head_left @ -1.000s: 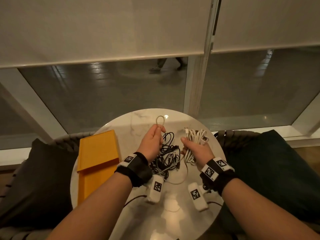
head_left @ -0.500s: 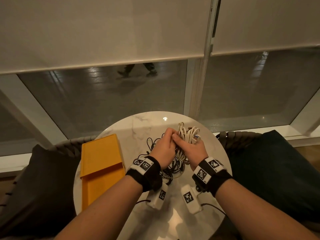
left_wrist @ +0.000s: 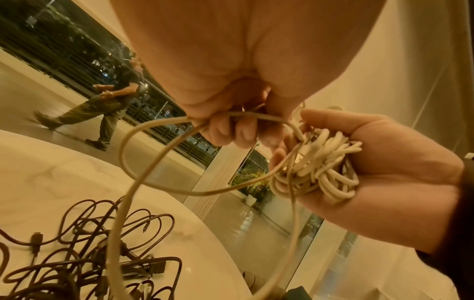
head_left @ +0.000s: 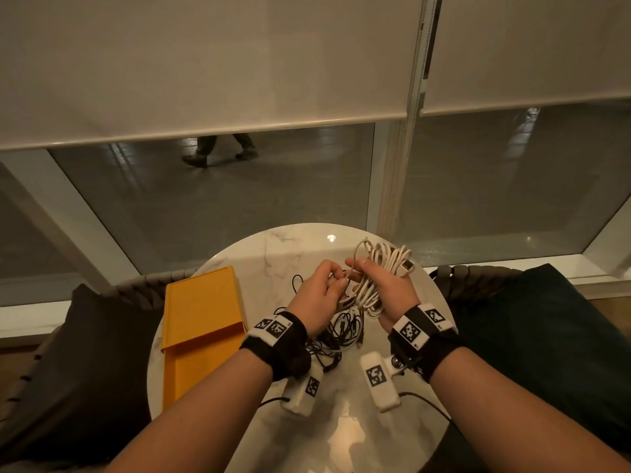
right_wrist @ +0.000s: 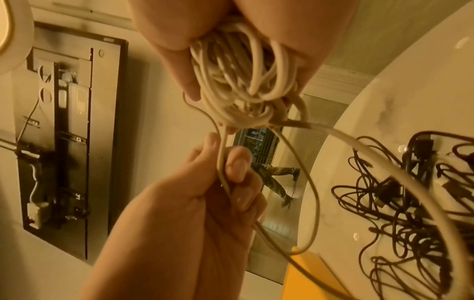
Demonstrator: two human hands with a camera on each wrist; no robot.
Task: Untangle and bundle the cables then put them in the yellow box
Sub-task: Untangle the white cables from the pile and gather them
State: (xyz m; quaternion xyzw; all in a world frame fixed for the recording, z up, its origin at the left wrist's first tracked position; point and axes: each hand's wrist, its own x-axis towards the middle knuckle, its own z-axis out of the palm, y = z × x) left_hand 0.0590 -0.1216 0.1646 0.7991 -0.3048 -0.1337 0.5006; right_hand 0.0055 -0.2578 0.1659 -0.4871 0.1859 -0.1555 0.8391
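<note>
My right hand (head_left: 363, 273) grips a coiled bundle of white cable (head_left: 382, 268), held above the round marble table (head_left: 273, 254). In the left wrist view the white cable coil (left_wrist: 323, 168) lies across the right palm. My left hand (head_left: 336, 281) is close beside the right and pinches a loose strand of the same white cable (right_wrist: 221, 162) between thumb and fingers. From that pinch the loose strand (left_wrist: 153, 162) loops down toward the table. A tangle of black cables (head_left: 338, 332) lies on the table under both hands. The yellow box (head_left: 201, 322) sits open at the table's left.
Dark cushioned chairs (head_left: 85, 353) flank the table on the left and on the right (head_left: 546, 336). A window with lowered blinds (head_left: 205, 63) stands just behind the table, and a person (head_left: 218, 148) walks outside. The near part of the table (head_left: 341, 438) holds no cables.
A second ago the hands were apart, the left holding a small loop up. They came together at the white coil, and the left now holds a strand just beside it.
</note>
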